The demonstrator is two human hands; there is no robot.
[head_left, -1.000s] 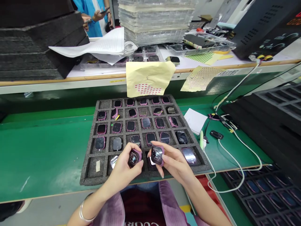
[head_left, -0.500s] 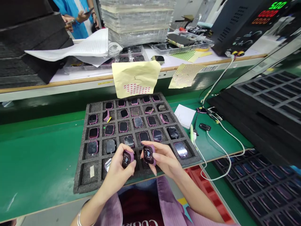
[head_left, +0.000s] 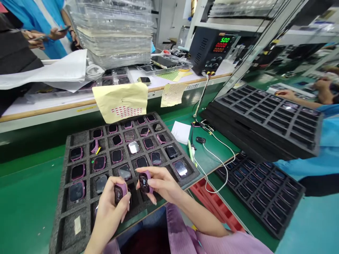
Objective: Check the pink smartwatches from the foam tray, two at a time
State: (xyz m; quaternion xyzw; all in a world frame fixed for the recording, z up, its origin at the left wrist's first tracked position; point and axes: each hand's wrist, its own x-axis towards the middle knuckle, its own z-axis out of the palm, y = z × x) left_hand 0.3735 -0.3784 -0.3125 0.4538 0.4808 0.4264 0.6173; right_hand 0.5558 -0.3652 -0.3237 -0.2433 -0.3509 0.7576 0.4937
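Note:
Fingers of my left hand (head_left: 109,208) wrap round a purple-cased watch (head_left: 120,193), its dark face turned up. My right hand (head_left: 165,183) pinches a second purple watch (head_left: 144,182), tilted, with small marks lit on its screen. The two watches are apart, above the near edge of a dark foam tray (head_left: 63,190). Many purple-framed watches sit in the tray's compartments, among them one with a bright reflecting face (head_left: 134,147). A piece of tape (head_left: 77,225) lies in the near left compartment.
Stacked black trays (head_left: 238,123) and a lower tray of watches (head_left: 259,190) are at the right. White cables (head_left: 225,165) curl beside the foam tray. A power supply (head_left: 209,53) and clear plastic trays (head_left: 116,35) stand on the shelf. People in blue are at back left and far right.
The view has swung to the right, bringing the stacked trays and a person in blue at the right into sight. Both hands still hold their watches, with the left one tilted slightly differently.

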